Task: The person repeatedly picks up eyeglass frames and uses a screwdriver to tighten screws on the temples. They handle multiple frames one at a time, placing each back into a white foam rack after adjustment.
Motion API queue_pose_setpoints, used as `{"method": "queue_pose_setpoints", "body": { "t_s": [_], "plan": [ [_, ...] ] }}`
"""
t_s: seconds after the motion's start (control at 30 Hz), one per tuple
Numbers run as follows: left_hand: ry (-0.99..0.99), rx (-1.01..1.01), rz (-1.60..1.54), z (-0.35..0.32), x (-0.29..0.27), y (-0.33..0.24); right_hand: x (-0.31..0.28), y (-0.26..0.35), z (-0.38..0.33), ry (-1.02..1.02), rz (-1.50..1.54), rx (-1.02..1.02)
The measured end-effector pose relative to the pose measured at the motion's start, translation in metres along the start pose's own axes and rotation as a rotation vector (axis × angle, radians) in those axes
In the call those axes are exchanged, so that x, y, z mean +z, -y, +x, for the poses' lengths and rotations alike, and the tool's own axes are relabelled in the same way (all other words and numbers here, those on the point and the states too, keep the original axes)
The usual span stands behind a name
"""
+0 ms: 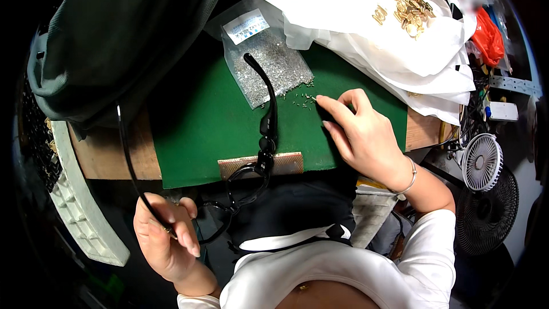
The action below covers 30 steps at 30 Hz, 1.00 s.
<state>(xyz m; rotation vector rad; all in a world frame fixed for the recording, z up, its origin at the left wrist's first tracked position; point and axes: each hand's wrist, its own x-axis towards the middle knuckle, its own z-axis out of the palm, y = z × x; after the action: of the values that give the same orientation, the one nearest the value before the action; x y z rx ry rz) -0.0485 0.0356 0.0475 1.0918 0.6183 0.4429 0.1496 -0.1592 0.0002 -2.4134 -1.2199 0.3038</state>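
My left hand (166,234) is low at the table's front edge, pinching the thin black temple arm (127,157) of a pair of black eyeglasses (251,177). The frame lies over the edge of the green mat (194,131), with its other temple (269,97) reaching up toward a clear plastic bag of tiny silver screws (269,63). My right hand (360,137) rests on the mat. Its forefinger and thumb pinch at several loose tiny screws (303,100) spilled beside the bag. A bracelet circles that wrist.
A dark green bag (126,28) covers the table's left. White plastic sheets (366,17) with gold metal parts (409,6) lie at the back right. A small white fan (481,162) stands right of the table. A white tray (86,212) sits at lower left.
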Motion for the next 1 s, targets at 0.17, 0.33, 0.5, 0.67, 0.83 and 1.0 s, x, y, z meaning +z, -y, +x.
{"method": "queue_pose_setpoints", "body": {
  "t_s": [0.17,0.33,0.5,0.67,0.83,1.0],
  "plan": [
    [0.177,-0.175,-0.53,0.002,0.008,0.015,0.003,0.002,0.004,-0.007,-0.061,-0.038],
    [0.329,-0.496,-0.673,0.01,0.041,0.04,0.003,0.003,0.004,0.018,-0.046,-0.03],
    [0.338,-0.586,-0.778,0.013,0.043,0.047,0.007,-0.001,0.003,0.031,-0.18,-0.127],
    [0.398,-0.564,-0.696,0.016,0.037,0.052,0.014,-0.008,0.004,-0.008,-0.367,-0.278],
    [0.327,-0.66,-0.806,0.016,0.034,0.058,-0.013,0.013,0.007,0.292,0.344,-0.039],
    [0.388,-0.703,-0.993,0.016,0.031,0.067,-0.035,0.048,0.014,0.895,1.413,0.38]
  ]
}}
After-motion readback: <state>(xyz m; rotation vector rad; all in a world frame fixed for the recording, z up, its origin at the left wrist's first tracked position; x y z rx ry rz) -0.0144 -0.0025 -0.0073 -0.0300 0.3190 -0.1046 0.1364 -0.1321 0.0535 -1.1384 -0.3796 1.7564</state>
